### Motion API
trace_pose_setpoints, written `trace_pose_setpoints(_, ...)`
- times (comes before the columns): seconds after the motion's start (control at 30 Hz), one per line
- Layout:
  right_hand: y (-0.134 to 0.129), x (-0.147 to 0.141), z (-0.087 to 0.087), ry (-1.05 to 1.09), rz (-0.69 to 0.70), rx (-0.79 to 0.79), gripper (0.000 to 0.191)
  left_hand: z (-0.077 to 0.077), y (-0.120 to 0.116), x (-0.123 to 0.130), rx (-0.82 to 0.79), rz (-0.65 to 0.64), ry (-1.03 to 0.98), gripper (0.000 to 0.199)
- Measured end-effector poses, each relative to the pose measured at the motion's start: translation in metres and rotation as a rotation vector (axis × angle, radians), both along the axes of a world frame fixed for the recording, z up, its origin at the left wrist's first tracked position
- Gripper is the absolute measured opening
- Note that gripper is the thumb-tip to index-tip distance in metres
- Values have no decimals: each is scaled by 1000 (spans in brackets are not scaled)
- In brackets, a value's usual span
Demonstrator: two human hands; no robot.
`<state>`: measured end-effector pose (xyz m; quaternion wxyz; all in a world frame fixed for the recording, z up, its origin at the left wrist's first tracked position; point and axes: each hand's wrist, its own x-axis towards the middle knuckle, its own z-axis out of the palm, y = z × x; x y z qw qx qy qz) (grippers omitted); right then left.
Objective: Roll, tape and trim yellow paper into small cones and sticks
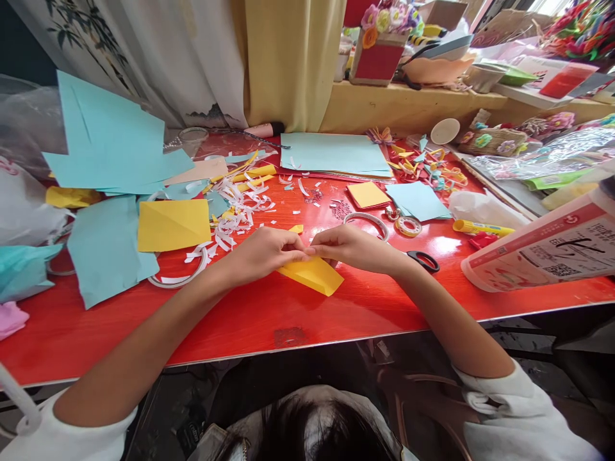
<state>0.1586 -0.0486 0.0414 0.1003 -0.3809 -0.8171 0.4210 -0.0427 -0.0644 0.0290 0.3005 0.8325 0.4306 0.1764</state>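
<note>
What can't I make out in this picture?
All in the head view:
- Pinched part of the folded yellow paper: covered by the left hand and right hand.
- What the black handles join: behind the right wrist.
- Pink cup: far end cut off by the right edge; smallest print too small.

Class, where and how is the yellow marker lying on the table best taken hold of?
Probably by the left part of the yellow marker's barrel, pinched across from above: it lies on its side, with crumpled white wrapping behind and a red scrap in front.
</note>
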Motion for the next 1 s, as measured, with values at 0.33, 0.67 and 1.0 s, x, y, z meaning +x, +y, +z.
trace_pose_setpoints(0.33, -1, 2, -1, 23, 42, 5, 29, 0, 1, -1, -49, -49, -25, 28)
trace_pose_setpoints(0.67, -1, -1, -1, -95, 26, 226, 26, -2, 2, -2, -36, -50, 6, 28)
trace_pose_setpoints(1.0, -2, -1, 0, -135, 10, 321, 23, 4, 0, 0, -215, 52, -21, 24)
